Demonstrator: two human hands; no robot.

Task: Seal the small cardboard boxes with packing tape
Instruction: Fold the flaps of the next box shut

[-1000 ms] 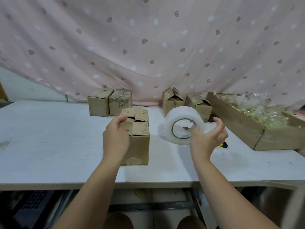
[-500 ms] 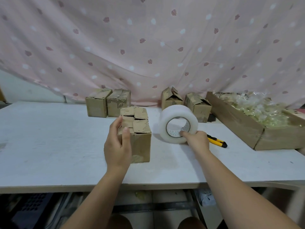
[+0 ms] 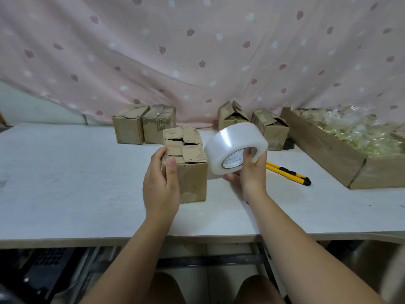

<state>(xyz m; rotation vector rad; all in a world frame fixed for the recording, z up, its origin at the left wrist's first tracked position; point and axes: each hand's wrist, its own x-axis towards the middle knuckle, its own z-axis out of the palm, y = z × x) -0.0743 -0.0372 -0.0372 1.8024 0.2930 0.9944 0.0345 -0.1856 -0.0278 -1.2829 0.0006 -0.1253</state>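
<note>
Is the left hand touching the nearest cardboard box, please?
Touching. The head view shows the left hand gripping the nearest cardboard box, with the thumb pressed flat on its front face.

The small box [image 3: 192, 178] is matt brown cardboard, its flaps creased and ragged. The tape roll [image 3: 228, 145] is glossy translucent plastic film, and the knife [image 3: 289, 174] has a smooth yellow and black plastic body. The table top [image 3: 65, 189] looks matt white and faintly scuffed; the curtain [image 3: 197, 40] is soft printed cloth.
</note>
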